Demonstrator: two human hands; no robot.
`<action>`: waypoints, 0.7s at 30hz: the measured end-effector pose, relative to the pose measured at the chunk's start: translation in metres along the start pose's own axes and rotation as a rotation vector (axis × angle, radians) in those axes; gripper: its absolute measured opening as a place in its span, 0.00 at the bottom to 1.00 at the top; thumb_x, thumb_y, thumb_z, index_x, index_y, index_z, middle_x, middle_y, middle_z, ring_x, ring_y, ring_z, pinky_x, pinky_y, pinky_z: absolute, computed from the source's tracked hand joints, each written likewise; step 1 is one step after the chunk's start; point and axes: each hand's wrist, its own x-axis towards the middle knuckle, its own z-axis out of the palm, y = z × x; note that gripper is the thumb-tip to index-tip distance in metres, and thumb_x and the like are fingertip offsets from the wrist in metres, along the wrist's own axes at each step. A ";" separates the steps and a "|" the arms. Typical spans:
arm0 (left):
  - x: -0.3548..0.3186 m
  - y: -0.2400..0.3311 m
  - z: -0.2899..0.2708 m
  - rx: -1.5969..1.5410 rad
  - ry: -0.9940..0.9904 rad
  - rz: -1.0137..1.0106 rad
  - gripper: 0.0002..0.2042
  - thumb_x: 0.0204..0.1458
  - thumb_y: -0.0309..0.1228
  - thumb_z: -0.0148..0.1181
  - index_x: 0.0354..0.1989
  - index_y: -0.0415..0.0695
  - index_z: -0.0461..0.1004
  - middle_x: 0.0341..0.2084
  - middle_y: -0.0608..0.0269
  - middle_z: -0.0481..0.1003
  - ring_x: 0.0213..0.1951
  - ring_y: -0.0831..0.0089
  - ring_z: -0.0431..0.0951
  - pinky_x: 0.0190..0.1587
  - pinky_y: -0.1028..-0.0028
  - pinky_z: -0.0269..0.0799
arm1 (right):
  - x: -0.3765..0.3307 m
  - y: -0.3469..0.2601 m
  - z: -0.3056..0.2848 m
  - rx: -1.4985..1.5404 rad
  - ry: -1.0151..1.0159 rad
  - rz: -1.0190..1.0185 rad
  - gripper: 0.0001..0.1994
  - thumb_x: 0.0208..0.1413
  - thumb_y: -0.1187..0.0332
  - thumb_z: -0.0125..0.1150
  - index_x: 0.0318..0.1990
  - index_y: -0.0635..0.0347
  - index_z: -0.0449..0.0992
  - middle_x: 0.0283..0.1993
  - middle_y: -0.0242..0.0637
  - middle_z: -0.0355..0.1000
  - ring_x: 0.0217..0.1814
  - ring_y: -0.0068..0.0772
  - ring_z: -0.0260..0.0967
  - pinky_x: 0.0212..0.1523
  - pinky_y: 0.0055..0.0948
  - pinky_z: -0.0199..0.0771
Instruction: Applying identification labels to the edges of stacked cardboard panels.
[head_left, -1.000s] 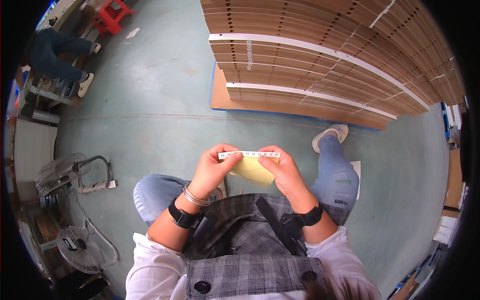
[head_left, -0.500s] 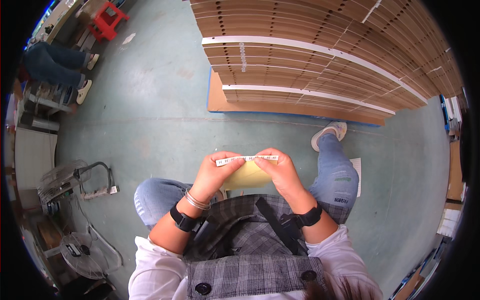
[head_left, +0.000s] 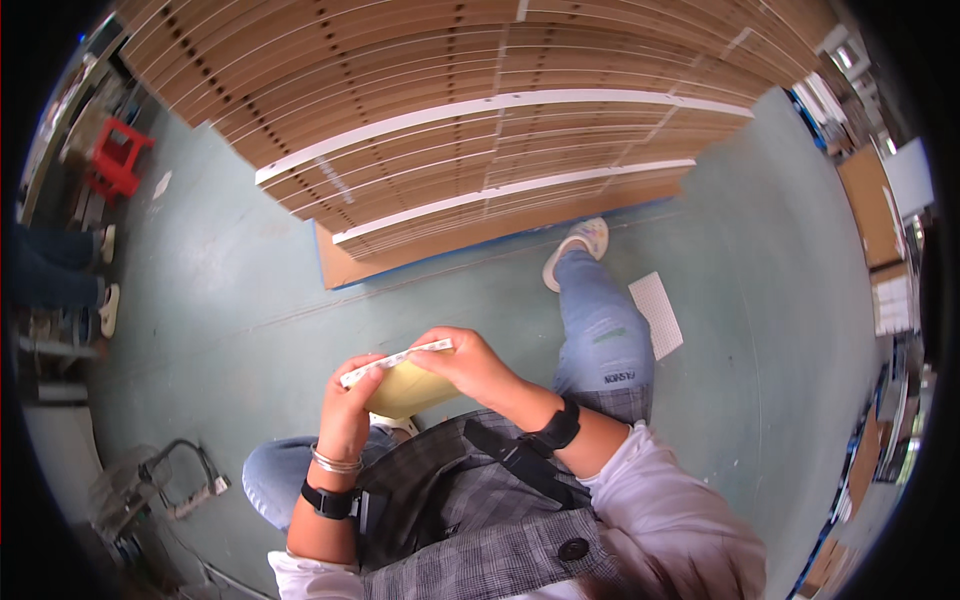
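A yellow paper sheet is held above the lap, with a white strip bearing small dark marks along its upper edge. With the sheet as clock centre and twelve at the top of the view, the strip slants from about eight o'clock up to about two. The left hand, at nine o'clock, pinches one end of the strip, its thumb over the near face. The right hand, at two o'clock, grips the other end in the same way.

Metal bangles circle the left wrist at seven o'clock, and a black wristband sits just below them. A grey plaid apron covers the lap toward six. At two o'clock a pale clog is on the right foot, and a grid-patterned sheet lies on the green floor beyond the right leg, between two and three. A large stack of brown cardboard spans eleven to one. A red stool stands at ten, above another person's legs. The blurred wire cage at eight o'clock is probably a floor fan.
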 end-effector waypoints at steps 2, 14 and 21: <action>-0.002 -0.001 0.002 0.029 -0.014 -0.014 0.10 0.47 0.28 0.57 0.37 0.36 0.71 0.31 0.63 0.73 0.34 0.78 0.71 0.39 0.79 0.65 | -0.001 0.000 0.000 -0.031 -0.003 -0.014 0.07 0.51 0.69 0.55 0.34 0.62 0.73 0.30 0.26 0.70 0.32 0.13 0.63 0.33 0.16 0.63; -0.002 0.002 0.011 0.245 0.109 0.097 0.10 0.47 0.30 0.58 0.33 0.34 0.74 0.26 0.64 0.74 0.29 0.79 0.71 0.34 0.80 0.66 | -0.004 -0.009 -0.004 -0.122 -0.037 0.008 0.10 0.51 0.65 0.55 0.34 0.64 0.74 0.27 0.29 0.70 0.29 0.14 0.63 0.28 0.15 0.62; -0.002 0.002 0.004 0.379 0.132 0.124 0.11 0.47 0.31 0.59 0.32 0.34 0.75 0.24 0.65 0.75 0.28 0.80 0.71 0.34 0.81 0.66 | -0.004 -0.005 -0.006 -0.041 -0.034 0.053 0.11 0.52 0.66 0.54 0.36 0.66 0.74 0.28 0.27 0.70 0.29 0.13 0.62 0.28 0.16 0.61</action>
